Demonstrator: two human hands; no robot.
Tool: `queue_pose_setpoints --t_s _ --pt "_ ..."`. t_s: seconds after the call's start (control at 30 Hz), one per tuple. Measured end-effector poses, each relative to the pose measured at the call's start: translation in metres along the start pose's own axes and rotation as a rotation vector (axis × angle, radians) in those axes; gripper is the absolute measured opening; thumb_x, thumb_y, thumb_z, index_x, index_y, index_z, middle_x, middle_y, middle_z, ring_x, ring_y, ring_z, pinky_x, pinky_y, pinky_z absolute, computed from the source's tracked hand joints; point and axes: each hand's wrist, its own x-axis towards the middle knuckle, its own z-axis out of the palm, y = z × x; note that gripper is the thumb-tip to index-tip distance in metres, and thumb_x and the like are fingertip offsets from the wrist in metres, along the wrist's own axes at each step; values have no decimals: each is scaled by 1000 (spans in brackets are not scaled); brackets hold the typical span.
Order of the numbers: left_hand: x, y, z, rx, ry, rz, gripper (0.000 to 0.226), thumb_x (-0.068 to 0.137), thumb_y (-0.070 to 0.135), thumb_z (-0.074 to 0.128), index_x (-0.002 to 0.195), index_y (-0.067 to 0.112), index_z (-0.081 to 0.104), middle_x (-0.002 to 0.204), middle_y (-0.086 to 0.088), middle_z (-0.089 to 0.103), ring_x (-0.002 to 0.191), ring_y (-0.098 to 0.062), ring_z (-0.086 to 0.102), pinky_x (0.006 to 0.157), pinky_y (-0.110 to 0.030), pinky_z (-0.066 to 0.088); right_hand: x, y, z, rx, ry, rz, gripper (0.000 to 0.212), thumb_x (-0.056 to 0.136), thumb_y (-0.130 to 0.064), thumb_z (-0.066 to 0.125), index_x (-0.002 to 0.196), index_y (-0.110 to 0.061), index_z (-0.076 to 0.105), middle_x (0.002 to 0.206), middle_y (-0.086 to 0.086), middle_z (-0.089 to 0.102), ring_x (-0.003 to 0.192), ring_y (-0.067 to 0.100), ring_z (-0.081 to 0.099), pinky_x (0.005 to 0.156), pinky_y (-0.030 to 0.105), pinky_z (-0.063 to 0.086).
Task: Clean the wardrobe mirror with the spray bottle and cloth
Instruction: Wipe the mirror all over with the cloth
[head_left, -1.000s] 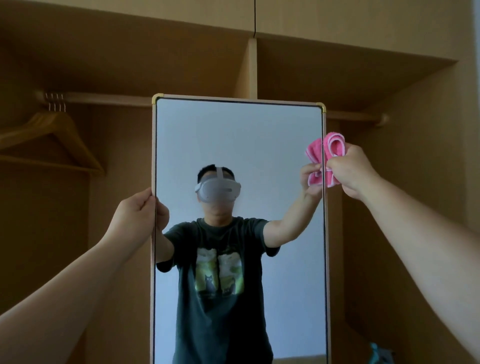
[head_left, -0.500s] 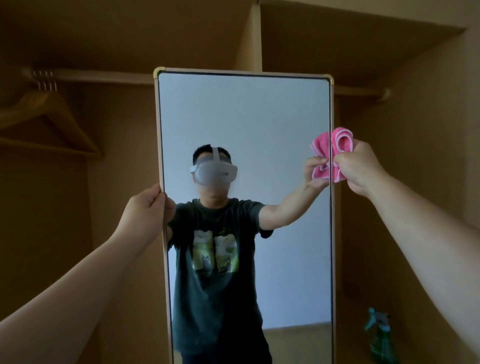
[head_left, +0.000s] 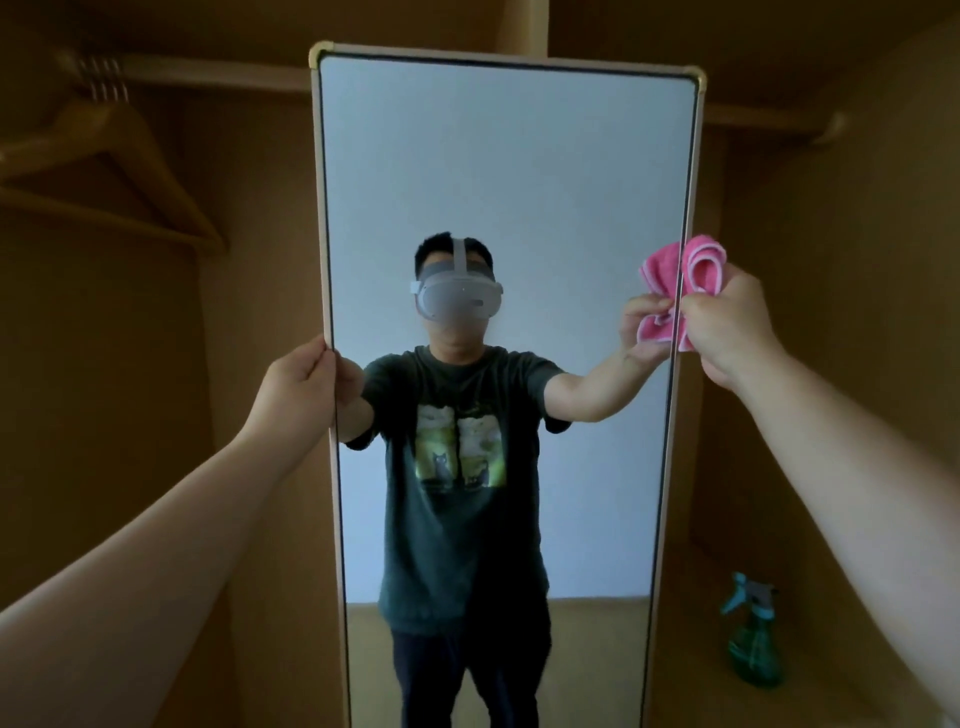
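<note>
A tall mirror (head_left: 519, 171) in a pale frame stands upright inside the wooden wardrobe. My left hand (head_left: 296, 387) grips its left frame edge at mid-height. My right hand (head_left: 727, 322) holds a bunched pink cloth (head_left: 704, 265) against the mirror's right edge, and the cloth's reflection shows just inside the glass. A green spray bottle (head_left: 753, 636) with a teal trigger stands on the wardrobe floor at the lower right, apart from both hands.
A wooden hanger (head_left: 109, 161) hangs from the rail (head_left: 218, 70) at the upper left. A vertical wardrobe partition (head_left: 522, 26) rises behind the mirror. The mirror reflects a person, a pale wall and a wooden floor.
The view has tilted down, so the mirror's top sits higher in frame and the spray bottle shows fully. My right hand with the cloth has slid a little lower along the right edge.
</note>
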Motion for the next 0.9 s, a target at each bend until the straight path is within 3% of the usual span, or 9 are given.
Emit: queue_pose_setpoints --t_s 0.1,0.2,0.33,0.43,0.53,0.6,0.9 --pt "-6 -4 4 -24 12 -17 39 103 21 35 83 13 68 81 -7 71 80 -21 67 71 -31 56 -5 7 -1 9 -3 14 40 83 9 44 105 -17 64 101 8 62 92 19 64 74 33 60" --pt "-16 -10 8 -8 60 -37 38 102 21 38 73 24 61 72 4 65 68 -4 61 52 -9 43 -10 15 -2 7 -1 29 40 85 8 45 110 -17 64 104 7 62 92 17 63 73 31 59" --pt "-27 -21 12 -41 62 -60 35 102 19 38 75 26 58 72 8 61 57 16 56 47 1 38 -17 24 -3 2 9 28 37 87 5 46 109 -17 65 103 7 64 91 17 64 68 29 58" --pt "-35 -28 14 -44 55 -75 32 103 18 39 78 27 57 70 13 59 57 22 54 47 4 35 -21 31 -4 1 -1 35 37 85 5 46 106 -18 65 102 7 64 92 17 64 70 29 59" --pt "-42 -31 13 -51 17 -69 37 103 16 38 73 32 53 52 22 61 57 22 55 48 3 37 -25 38 -4 3 3 35 37 85 6 46 106 -18 66 100 6 64 92 16 65 70 28 59" --pt "-47 -33 11 -35 -18 -43 37 103 14 36 75 32 53 56 34 60 61 20 58 51 2 39 -27 42 -3 -3 14 33 38 84 6 46 107 -17 66 100 6 64 91 16 65 69 25 58" --pt "-58 -37 1 72 -72 11 35 100 14 37 80 34 57 71 31 64 70 11 62 56 -4 46 -37 57 -3 -21 11 22 35 82 4 46 106 -13 66 93 2 63 93 19 64 79 29 56"
